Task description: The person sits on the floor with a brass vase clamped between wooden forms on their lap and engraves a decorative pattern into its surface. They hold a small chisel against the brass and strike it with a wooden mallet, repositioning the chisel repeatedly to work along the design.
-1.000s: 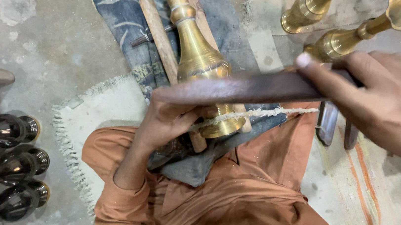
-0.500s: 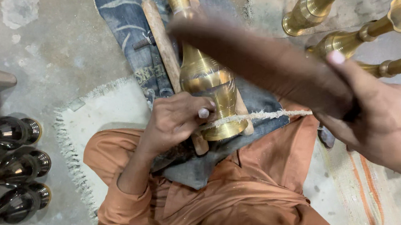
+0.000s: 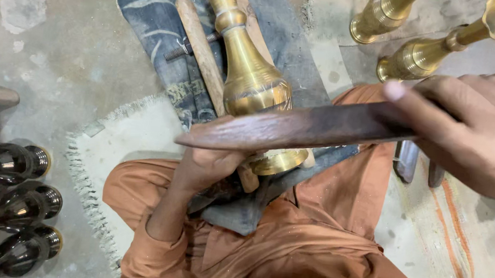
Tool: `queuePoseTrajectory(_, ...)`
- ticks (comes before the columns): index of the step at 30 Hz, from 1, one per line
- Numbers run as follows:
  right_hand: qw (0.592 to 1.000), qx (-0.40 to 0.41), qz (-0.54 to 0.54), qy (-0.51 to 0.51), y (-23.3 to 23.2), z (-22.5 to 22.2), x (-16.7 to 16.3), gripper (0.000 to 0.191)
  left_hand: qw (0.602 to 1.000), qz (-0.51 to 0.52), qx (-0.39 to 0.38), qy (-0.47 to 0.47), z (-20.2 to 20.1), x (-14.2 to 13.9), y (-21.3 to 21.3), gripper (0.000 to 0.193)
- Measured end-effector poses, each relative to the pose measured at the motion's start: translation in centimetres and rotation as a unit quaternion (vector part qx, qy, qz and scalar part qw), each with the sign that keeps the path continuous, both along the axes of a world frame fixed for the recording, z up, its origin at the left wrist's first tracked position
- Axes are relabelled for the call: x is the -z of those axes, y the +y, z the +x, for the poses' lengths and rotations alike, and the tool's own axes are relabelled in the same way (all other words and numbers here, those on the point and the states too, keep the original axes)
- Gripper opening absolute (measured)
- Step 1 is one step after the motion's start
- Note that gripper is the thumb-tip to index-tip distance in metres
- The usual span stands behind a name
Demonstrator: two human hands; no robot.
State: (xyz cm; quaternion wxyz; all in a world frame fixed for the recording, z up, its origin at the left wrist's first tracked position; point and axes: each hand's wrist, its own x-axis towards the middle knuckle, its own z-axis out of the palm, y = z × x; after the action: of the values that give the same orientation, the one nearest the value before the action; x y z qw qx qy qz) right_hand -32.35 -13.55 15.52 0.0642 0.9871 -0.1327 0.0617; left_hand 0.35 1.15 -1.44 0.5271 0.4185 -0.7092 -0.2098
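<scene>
Head view: the right hand (image 3: 481,136), closed on a dark wooden stick (image 3: 297,129), has swung it back level across the brass vase (image 3: 248,75) lying over the lap, steadied by the closed left hand (image 3: 211,166).

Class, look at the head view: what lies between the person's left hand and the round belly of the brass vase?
In the head view, the dark wooden stick crosses between the left hand and the brass vase, held by the right hand.
</scene>
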Motion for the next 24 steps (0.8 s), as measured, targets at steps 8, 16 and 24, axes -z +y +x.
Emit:
queuePoseTrajectory(8,0.999,0.007,-0.023,0.032,0.9,3.0,-2.2,0.088,0.997,0.015,-0.028,-0.074,0.1,1.2,0.4,0.033)
queuePoseTrajectory(16,0.993,0.056,0.023,0.1,0.6,3.2,-1.9,0.083,0.997,0.037,-0.016,-0.064,0.3,2.3,0.6,0.024)
queuePoseTrajectory(24,0.993,0.03,-0.056,0.097,-0.6,0.6,-0.9,0.086,0.994,-0.024,-0.101,-0.017,-1.7,-0.3,1.0,0.021)
